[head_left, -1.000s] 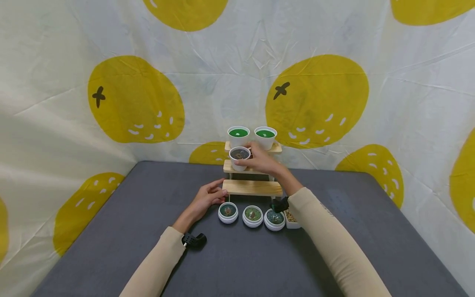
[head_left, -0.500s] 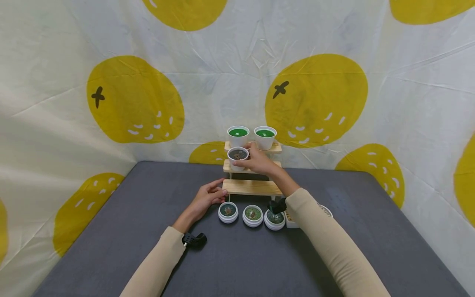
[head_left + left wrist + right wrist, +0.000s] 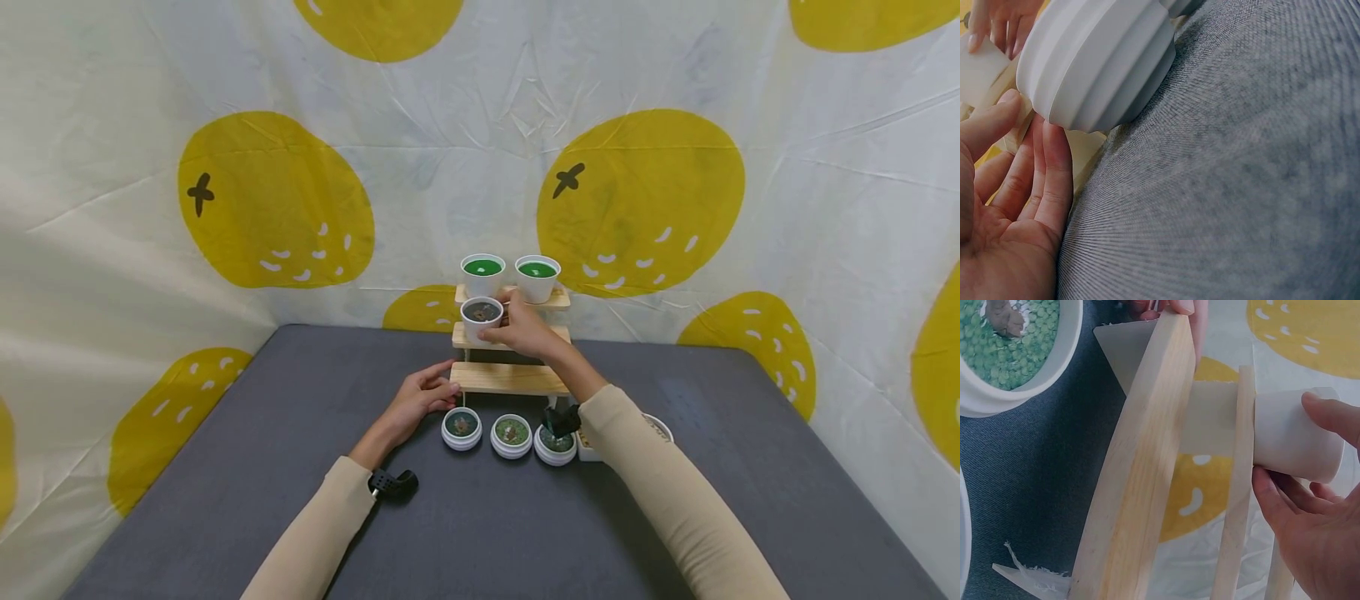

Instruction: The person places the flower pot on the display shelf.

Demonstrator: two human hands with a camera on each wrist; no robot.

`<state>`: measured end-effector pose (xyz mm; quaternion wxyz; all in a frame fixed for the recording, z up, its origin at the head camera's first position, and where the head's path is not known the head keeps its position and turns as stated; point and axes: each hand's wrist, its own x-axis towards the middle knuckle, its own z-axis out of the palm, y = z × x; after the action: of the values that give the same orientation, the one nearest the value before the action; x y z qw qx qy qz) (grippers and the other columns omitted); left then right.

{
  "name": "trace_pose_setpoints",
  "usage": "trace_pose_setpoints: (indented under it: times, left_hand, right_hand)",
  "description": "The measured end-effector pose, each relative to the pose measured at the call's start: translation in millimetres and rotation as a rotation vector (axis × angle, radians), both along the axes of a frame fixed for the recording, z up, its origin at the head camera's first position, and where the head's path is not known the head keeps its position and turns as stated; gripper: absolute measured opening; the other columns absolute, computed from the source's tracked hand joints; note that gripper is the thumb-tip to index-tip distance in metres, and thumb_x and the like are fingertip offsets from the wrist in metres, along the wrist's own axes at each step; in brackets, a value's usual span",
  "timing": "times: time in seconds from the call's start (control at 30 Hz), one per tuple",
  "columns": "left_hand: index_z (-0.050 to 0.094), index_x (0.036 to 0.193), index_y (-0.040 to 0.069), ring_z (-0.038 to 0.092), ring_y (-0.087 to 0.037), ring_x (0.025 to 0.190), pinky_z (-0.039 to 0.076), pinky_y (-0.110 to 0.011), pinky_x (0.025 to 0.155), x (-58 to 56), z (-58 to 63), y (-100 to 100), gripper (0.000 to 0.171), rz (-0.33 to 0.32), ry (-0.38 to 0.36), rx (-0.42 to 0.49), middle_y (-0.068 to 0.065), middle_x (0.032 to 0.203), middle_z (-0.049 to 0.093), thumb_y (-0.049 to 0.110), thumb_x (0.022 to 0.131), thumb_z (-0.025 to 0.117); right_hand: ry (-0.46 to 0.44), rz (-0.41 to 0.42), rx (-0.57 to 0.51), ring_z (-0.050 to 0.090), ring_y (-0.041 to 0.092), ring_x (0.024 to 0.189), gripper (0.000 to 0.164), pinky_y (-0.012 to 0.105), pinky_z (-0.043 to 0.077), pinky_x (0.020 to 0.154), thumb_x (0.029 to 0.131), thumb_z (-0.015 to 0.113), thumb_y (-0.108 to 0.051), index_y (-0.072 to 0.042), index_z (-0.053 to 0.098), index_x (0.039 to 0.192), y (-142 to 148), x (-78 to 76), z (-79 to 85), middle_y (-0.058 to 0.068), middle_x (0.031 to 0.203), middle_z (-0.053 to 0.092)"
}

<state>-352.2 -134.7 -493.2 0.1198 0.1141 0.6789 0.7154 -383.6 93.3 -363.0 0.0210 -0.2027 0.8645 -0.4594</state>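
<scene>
A white cup-shaped pot (image 3: 482, 313) with dark filling stands at the left of the middle tier of a three-step wooden stand (image 3: 510, 380). My right hand (image 3: 531, 327) grips it from the right. In the right wrist view, the thumb lies on the white pot's side (image 3: 1291, 434), fingers are under it, and its base meets the plank. My left hand (image 3: 423, 400) pinches the left end of the lowest plank, thumb above and fingers below. Beside those fingers, the left wrist view shows a ribbed white pot (image 3: 1097, 62). Two white pots with green tops, left (image 3: 483, 268) and right (image 3: 537, 271), occupy the top tier.
Before the stand, three round white pots sit in a row: left (image 3: 461, 429), middle (image 3: 512, 437), right (image 3: 555, 446). A square white container (image 3: 588, 452) and a round dish (image 3: 660, 427) are partly behind the right sleeve. A patterned cloth (image 3: 450, 167) hangs behind the table.
The dark-filled pot has shifted very slightly left in my right hand, and the round dish behind the right sleeve has come into view. My left hand stays at the lowest plank.
</scene>
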Motion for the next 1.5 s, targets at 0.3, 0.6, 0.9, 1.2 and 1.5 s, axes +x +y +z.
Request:
trace_pose_setpoints:
  times: [0.3,0.6,0.9,1.2,1.5]
  left_hand:
    - [0.047,0.141,0.021,0.065,-0.018,0.086,0.057,-0.028,0.076,-0.1,1.1,1,0.060,-0.005,-0.001,0.004,-0.010,0.099,0.068,0.025,0.087,0.072]
    - [0.047,0.141,0.022,0.065,-0.018,0.087,0.057,-0.028,0.076,0.3,1.6,1,0.060,0.005,-0.006,-0.012,-0.010,0.100,0.068,0.026,0.087,0.072]
    - [0.047,0.142,0.022,0.065,-0.017,0.085,0.057,-0.027,0.075,1.7,3.1,0,0.060,0.010,-0.001,-0.012,-0.009,0.099,0.068,0.025,0.087,0.072]
    - [0.044,0.144,0.021,0.064,-0.017,0.086,0.056,-0.026,0.076,0.1,2.4,-1,0.061,0.003,-0.024,-0.010,-0.007,0.098,0.068,0.022,0.089,0.070]
    - [0.043,0.145,0.021,0.064,-0.017,0.087,0.056,-0.026,0.076,1.5,2.1,-1,0.061,-0.001,-0.021,-0.011,-0.007,0.099,0.068,0.023,0.090,0.069]
  right_hand:
    - [-0.001,-0.001,-0.032,0.057,0.031,0.112,0.066,0.042,0.050,0.094,0.082,0.077,-0.014,-0.001,0.031,0.129,2,1.5,-1.1,0.020,0.123,0.054]
    - [-0.090,0.029,-0.049,0.048,0.044,0.127,0.081,0.051,0.044,0.102,0.086,0.073,-0.017,0.002,0.017,0.141,19,15.0,4.2,0.030,0.136,0.046]
    - [-0.101,0.009,-0.059,0.046,0.044,0.128,0.080,0.052,0.043,0.103,0.087,0.069,-0.012,0.002,0.014,0.142,46,34.2,14.5,0.031,0.138,0.040]
    - [-0.054,0.035,-0.102,0.047,0.042,0.128,0.078,0.054,0.043,0.102,0.089,0.069,-0.012,-0.003,0.012,0.142,82,62.9,21.9,0.028,0.139,0.042]
    - [0.037,0.010,-0.102,0.049,0.040,0.127,0.074,0.050,0.045,0.100,0.091,0.068,-0.023,-0.009,0.017,0.143,124,93.3,10.1,0.022,0.139,0.046]
